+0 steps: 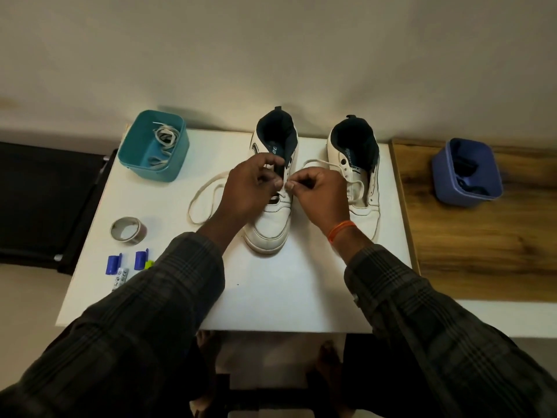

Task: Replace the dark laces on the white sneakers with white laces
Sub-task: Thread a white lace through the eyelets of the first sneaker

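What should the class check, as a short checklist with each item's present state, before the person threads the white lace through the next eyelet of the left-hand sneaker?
1. Lace end held: the right hand pinches the white lace near its tip: ok.
2. Shoe steadied: the left hand grips at the eyelet area of the left-hand sneaker: ok.
3. Slack free: the lace loops loosely on the white table, unknotted: ok.
4. Next eyelet clear: hidden by fingers: cannot tell.
5. Dark lace fully out of this shoe: cannot tell.
6. Spare white laces ready in the teal bin: ok.
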